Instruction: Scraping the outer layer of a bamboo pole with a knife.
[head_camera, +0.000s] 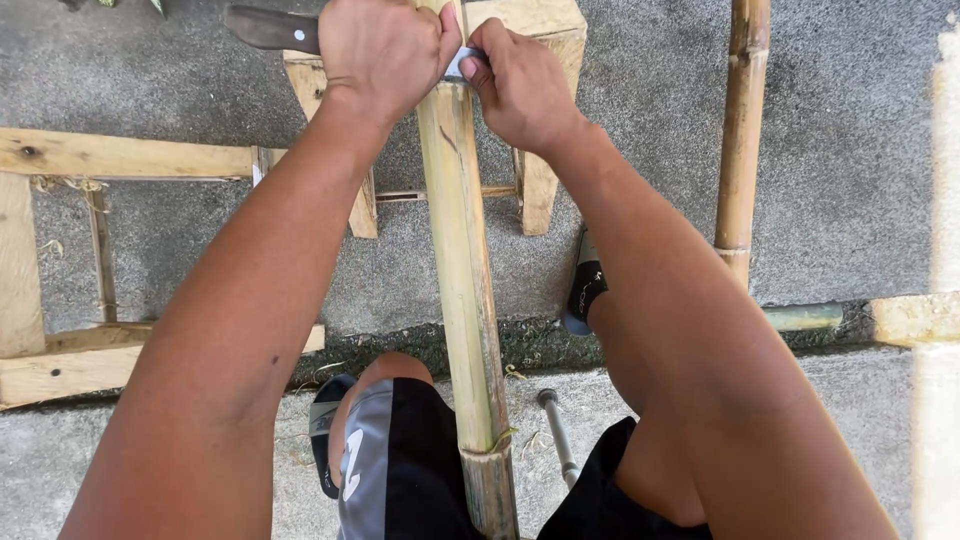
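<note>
A long pale bamboo pole (462, 270) runs from between my knees up onto a small wooden stool (545, 40). My left hand (385, 50) is closed around the dark wooden handle of a knife (272, 28), whose handle end sticks out to the left. The grey blade lies across the top of the pole. My right hand (520, 85) grips the blade's other end, fingers pinched on the metal beside the pole. Most of the blade is hidden by my hands.
A rough wooden frame (60, 160) lies at the left on the concrete ground. A second bamboo pole (742, 130) stands at the right. A metal tool (558, 435) lies near my feet, and a green pipe (805, 317) runs along the ground seam.
</note>
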